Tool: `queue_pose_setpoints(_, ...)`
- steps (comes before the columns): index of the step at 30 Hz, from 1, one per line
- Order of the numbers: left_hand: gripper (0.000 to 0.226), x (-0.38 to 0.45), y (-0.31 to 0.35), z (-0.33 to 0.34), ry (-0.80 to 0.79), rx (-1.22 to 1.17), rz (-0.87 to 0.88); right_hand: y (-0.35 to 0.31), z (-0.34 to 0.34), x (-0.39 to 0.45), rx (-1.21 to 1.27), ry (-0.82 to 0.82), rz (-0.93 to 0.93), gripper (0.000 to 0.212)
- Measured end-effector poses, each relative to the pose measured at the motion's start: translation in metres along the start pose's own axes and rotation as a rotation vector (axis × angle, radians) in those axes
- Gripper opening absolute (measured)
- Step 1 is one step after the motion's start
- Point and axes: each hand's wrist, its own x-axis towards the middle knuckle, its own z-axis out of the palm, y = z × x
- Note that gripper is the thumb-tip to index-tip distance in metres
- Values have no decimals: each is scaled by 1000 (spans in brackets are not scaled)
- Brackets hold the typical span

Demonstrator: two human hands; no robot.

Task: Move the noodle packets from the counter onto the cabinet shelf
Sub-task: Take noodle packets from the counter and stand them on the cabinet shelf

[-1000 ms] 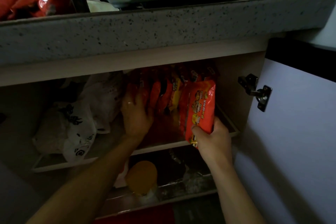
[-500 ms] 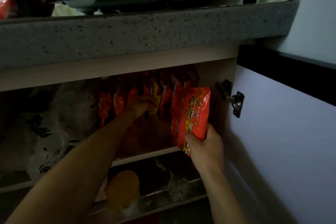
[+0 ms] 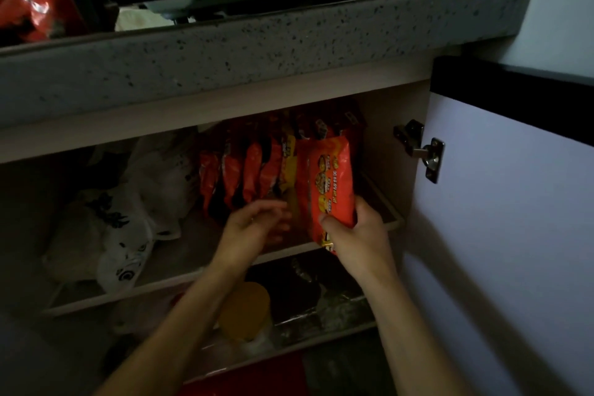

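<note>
At 3 o'clock on the cabinet shelf (image 3: 205, 254), right hand (image 3: 356, 235) grips an upright noodle packet (image 3: 331, 183). Left hand (image 3: 254, 228) loosely open, empty, just at its 9 o'clock.

Two bare forearms, no sleeves; thin ring on the left hand (image 3: 254, 228).

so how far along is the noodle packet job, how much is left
Done: a row of packets already stands upright on the cabinet shelf. In hand: the right hand grips one noodle packet at the row's right end, not yet released; the left hand is open and empty beside it. Left: at least one red packet on the counter at top left still needs moving.
</note>
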Motion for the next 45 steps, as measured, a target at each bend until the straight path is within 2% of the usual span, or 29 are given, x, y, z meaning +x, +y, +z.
queue_pose_setpoints(5, 40, -20, 10, 21, -216, -305, -140, -5, -3, -12, -184, -131, -8, 50)
queue_pose_setpoints(9, 59, -23, 3, 31, -270, -307, -117, -11, -11, -17, -167, -265, 34, 52)
queue_pose_setpoints(14, 72, -24, 5, 43, -251, -227, -29, -14, -20, -15, -105, -303, 25, 50)
queue_pose_setpoints(16, 66, -18, 3, 50, -222, -192, -45, -7, -29, -12, -61, -262, 62, 55)
queue_pose_setpoints(19, 40, 4, 5, 73, -146, -155, -105, -2, -47, -6, -55, -88, 137, 63)
queue_pose_setpoints(24, 55, 51, 21, 118, -55, 64, -104, 10, -64, -2, -121, 75, 186, 58)
queue_pose_setpoints(26, 62, 67, 27, 131, -103, 176, -92, 10, -70, -1, -134, 101, 201, 59)
queue_pose_setpoints(28, 59, 72, 36, 140, -189, 335, -24, 9, -74, -1, -134, 98, 200, 60)
queue_pose_setpoints(33, 66, 87, 30, 150, -298, 590, 91, 13, -73, 0, -111, 85, 159, 49)
queue_pose_setpoints(39, 68, 106, 22, 161, -223, 610, 100, 12, -75, 3, -87, 102, 155, 49)
queue_pose_setpoints(45, 62, 97, 19, 142, -177, 447, 87, 11, -76, 6, -10, 144, 136, 40)
